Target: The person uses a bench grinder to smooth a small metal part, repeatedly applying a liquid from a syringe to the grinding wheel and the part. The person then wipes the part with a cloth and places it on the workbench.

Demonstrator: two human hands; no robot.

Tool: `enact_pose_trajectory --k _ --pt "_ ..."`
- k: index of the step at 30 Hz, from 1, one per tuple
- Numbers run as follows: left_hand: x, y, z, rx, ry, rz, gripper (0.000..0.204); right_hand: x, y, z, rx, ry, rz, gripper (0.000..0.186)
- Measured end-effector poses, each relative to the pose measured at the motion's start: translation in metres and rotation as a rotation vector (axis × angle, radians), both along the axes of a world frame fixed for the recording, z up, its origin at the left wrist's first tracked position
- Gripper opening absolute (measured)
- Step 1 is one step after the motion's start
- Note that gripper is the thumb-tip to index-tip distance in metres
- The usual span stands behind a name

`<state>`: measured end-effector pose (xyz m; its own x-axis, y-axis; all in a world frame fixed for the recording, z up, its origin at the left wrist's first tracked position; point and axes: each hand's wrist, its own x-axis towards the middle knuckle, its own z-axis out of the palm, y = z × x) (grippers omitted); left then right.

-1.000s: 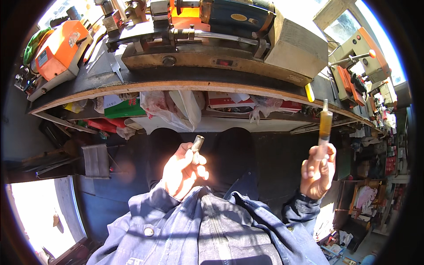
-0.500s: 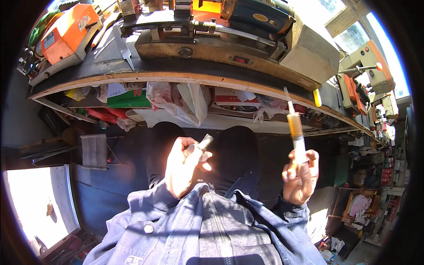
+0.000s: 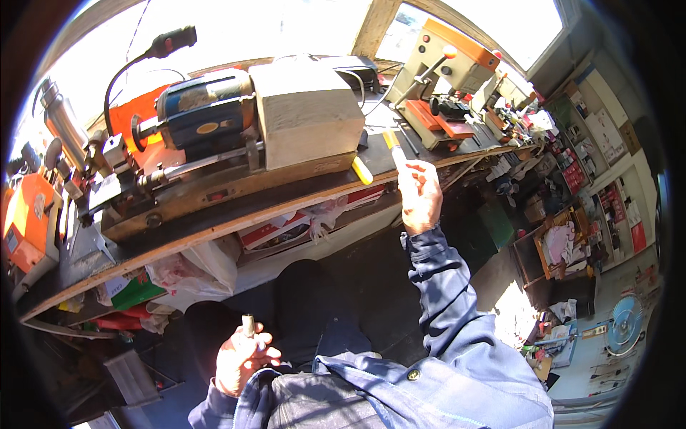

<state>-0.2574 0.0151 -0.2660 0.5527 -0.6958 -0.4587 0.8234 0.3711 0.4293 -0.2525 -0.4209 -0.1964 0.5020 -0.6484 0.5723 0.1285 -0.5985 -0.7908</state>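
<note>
Down by my lap, my left hand [image 3: 239, 361] has its fingers closed round a small metal cylinder [image 3: 248, 326], whose end sticks up above them. My right arm reaches forward to the bench [image 3: 314, 207]. At its front edge my right hand [image 3: 420, 199] grips a syringe [image 3: 394, 148] with amber liquid in the barrel. The syringe points up and away, over the bench top; its thin tip cannot be made out there. Closest to it are a yellow handle [image 3: 362, 171] and a dark thin rod [image 3: 409, 140] on the bench.
A bench machine with a blue motor [image 3: 204, 118] and a beige box cover [image 3: 307, 114] fills the bench's middle. Right of it stands an orange-topped lever machine [image 3: 457, 57]. Bags [image 3: 207, 264] and boxes crowd the shelf below. Cluttered shelves [image 3: 629, 214] line the right wall.
My view has swung to the right. The right hand has carried the syringe forward to the bench edge. My left hand stays near my lap, still holding the metal cylinder.
</note>
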Motion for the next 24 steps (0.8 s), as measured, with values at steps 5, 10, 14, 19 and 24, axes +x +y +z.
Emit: enact_pose_trajectory --k 5,10,14,19,24 --pt "-0.004 -0.005 0.005 -0.006 0.011 0.017 0.034 0.019 -0.006 0.007 -0.023 0.181 -0.125 0.016" --pt "-0.006 -0.008 -0.001 0.081 -0.059 0.020 0.037 0.030 -0.021 0.004 0.010 0.274 -0.178 0.018" --pt "-0.008 -0.008 -0.008 0.100 -0.135 -0.003 0.037 0.039 -0.036 -0.004 -0.017 0.321 -0.246 0.018" --pt "-0.007 -0.009 -0.009 0.170 -0.134 -0.051 0.037 0.052 -0.049 -0.007 -0.064 0.350 -0.269 0.021" --pt "-0.008 -0.015 -0.009 0.159 -0.148 -0.077 0.036 0.050 -0.054 -0.007 -0.331 0.317 -0.346 0.024"
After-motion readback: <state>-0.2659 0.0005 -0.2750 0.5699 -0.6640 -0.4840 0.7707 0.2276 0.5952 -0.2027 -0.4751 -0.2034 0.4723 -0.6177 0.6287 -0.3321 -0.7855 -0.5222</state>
